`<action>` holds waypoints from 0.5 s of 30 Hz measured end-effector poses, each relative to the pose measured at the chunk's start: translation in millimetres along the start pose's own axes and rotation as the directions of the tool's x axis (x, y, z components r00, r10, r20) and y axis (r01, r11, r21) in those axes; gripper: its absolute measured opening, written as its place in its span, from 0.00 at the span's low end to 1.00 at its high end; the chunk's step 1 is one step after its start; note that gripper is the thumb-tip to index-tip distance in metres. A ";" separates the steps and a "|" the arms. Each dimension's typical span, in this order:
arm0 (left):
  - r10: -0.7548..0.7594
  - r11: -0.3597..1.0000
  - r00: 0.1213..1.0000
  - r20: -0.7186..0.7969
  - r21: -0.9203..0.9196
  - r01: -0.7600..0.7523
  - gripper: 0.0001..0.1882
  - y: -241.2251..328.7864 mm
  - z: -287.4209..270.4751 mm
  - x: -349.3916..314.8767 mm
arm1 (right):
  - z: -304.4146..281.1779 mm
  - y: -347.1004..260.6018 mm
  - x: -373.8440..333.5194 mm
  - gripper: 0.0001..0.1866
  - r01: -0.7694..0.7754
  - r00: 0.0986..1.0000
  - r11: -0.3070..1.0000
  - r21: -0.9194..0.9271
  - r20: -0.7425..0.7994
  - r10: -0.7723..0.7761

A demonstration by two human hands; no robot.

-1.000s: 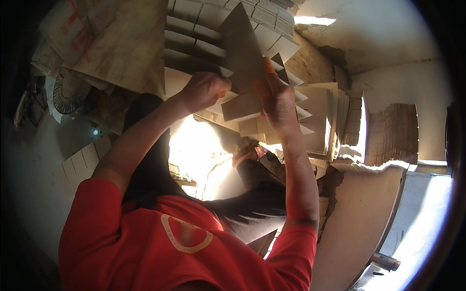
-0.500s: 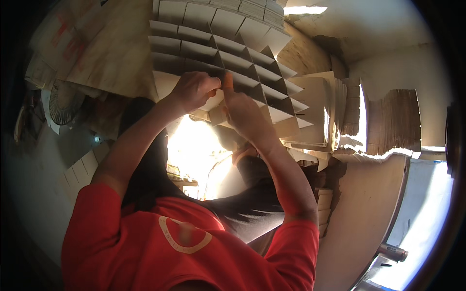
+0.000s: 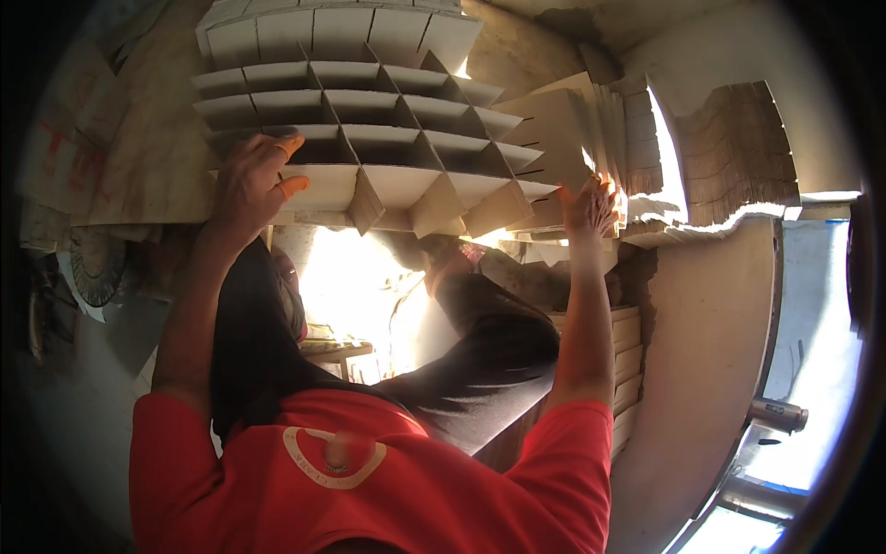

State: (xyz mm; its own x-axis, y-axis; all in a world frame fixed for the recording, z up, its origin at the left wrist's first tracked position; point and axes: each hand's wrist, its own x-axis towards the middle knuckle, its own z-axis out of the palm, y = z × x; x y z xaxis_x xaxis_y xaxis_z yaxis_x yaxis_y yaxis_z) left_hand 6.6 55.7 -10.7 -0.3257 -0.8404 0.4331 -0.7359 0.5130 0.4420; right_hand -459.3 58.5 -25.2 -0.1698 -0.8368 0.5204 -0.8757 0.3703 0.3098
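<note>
A cardboard divider grid [image 3: 369,109] was lying at the far middle, in front of the person. Its long strips ran from left to right, and other strips crossed them, so that rows of open cells were formed. The left hand [image 3: 251,185] was at the near left corner of this grid. Its thumb and forefinger, which wore orange finger covers [image 3: 293,186], were a little apart beside the nearest long strip; I cannot tell whether cardboard was pinched between them. The right hand [image 3: 589,208] was wide, with its fingers spread, just beyond the right end of the grid and close to a pile of cardboard sheets [image 3: 558,115]. Strong sunlight fell on these fingers, and I could not see if they touched the pile.

Behind the grid, at the far side, there were slotted cardboard strips [image 3: 337,32]. Farther to the right stood a stack of brown sheets [image 3: 738,152] with uneven edges. The person wore a red T-shirt [image 3: 240,489] and dark trousers [image 3: 489,351]. Between the knees was bright light, and a small stool [image 3: 343,352] was partly visible there.
</note>
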 end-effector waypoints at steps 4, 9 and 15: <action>-0.014 0.998 0.999 0.041 0.060 0.012 0.25 -2.9 -1.5 0.6 | 20.4 11.7 13.4 0.26 -0.063 0.976 0.985 0.161 0.217 0.027; 0.038 0.998 0.998 -0.045 0.061 -0.035 0.23 -3.4 -2.5 1.1 | 7.4 18.6 20.6 0.24 -0.229 0.956 0.927 0.299 0.251 0.155; -0.125 0.992 0.991 0.040 0.029 0.124 0.26 -0.1 -15.4 -3.5 | -1.3 25.1 20.8 0.28 -0.342 0.915 0.887 0.310 0.324 0.240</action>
State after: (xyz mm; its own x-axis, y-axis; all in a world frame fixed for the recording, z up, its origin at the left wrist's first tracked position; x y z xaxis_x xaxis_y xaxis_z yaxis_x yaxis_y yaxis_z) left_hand 16.9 61.4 -0.2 -0.2542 -0.9044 0.3426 -0.7874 0.3992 0.4697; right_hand -484.2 50.9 -5.5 -0.5119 -0.8078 0.2923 -0.8588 0.4900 -0.1496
